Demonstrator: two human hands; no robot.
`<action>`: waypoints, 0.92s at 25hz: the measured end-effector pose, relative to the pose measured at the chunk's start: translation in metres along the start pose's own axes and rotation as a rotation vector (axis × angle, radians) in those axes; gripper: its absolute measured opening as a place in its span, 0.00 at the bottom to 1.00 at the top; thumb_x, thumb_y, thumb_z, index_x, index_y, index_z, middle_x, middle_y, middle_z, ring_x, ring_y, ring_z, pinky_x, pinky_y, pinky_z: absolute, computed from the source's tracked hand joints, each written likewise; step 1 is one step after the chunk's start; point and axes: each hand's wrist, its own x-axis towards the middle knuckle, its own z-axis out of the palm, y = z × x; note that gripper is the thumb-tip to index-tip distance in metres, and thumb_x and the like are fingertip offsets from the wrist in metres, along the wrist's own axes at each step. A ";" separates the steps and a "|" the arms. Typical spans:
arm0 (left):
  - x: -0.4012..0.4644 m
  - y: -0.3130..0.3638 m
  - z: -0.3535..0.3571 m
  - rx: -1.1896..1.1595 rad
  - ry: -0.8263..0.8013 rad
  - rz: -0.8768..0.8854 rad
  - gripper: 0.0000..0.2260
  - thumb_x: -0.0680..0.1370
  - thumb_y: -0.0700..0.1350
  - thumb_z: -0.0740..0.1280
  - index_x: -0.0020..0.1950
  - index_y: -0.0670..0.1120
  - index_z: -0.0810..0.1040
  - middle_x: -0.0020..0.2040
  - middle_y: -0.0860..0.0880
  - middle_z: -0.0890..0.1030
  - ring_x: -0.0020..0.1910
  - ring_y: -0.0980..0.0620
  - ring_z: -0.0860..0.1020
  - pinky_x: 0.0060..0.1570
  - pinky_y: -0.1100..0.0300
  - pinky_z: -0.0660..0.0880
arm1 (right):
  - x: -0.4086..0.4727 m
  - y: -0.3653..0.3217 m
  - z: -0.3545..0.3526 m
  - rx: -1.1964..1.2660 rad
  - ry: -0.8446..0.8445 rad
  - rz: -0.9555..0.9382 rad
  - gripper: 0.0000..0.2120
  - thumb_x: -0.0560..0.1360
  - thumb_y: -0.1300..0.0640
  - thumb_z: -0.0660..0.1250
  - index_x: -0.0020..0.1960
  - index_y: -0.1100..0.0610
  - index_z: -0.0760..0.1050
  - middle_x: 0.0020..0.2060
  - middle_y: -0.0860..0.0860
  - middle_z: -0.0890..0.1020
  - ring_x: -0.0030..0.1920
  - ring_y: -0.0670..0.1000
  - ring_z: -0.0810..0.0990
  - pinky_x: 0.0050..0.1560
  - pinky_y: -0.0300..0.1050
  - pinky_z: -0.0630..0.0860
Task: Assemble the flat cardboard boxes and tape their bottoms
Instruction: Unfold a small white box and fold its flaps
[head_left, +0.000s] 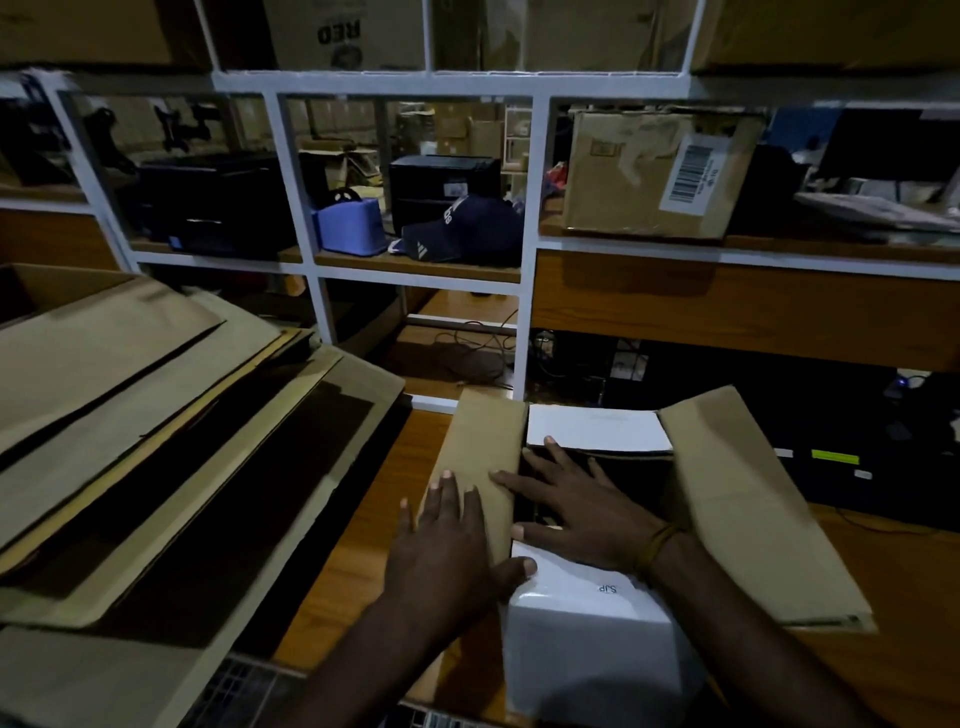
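Note:
A white-sided cardboard box (587, 644) stands on the wooden table in front of me, its brown flaps up. My left hand (447, 545) lies flat with straight fingers on the left flap (483, 441), thumb at the box's near corner. My right hand (576, 504) is spread flat over the dark opening of the box, fingers reaching toward the left flap's edge. The right flap (743, 499) sticks out open to the right. The far white flap (597, 428) stands up behind my right hand.
A stack of flat cardboard boxes (156, 441) fills the table's left side. A white-framed shelf (415, 176) behind holds a cap, a blue tape dispenser (348, 226), black devices and a labelled carton (660, 171). Bare wooden table (363, 525) shows between stack and box.

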 end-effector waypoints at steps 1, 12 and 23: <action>0.003 0.002 0.006 -0.071 -0.013 -0.003 0.45 0.75 0.71 0.56 0.80 0.48 0.40 0.80 0.43 0.39 0.79 0.44 0.42 0.76 0.43 0.47 | -0.003 0.002 0.002 0.020 0.000 0.012 0.29 0.77 0.30 0.53 0.74 0.27 0.43 0.80 0.47 0.46 0.78 0.50 0.33 0.74 0.70 0.42; 0.017 0.000 0.026 -0.809 -0.045 0.148 0.24 0.72 0.56 0.66 0.68 0.68 0.67 0.44 0.54 0.83 0.42 0.52 0.83 0.45 0.48 0.82 | -0.010 0.014 0.014 0.124 0.050 0.058 0.24 0.78 0.32 0.53 0.72 0.30 0.53 0.79 0.47 0.54 0.78 0.52 0.35 0.76 0.67 0.47; 0.038 0.038 0.007 -0.139 0.183 0.333 0.28 0.80 0.52 0.59 0.79 0.59 0.55 0.80 0.49 0.55 0.77 0.46 0.58 0.73 0.48 0.59 | -0.041 0.023 0.005 -0.052 0.440 0.259 0.27 0.78 0.39 0.58 0.76 0.45 0.63 0.71 0.47 0.69 0.75 0.51 0.61 0.74 0.50 0.57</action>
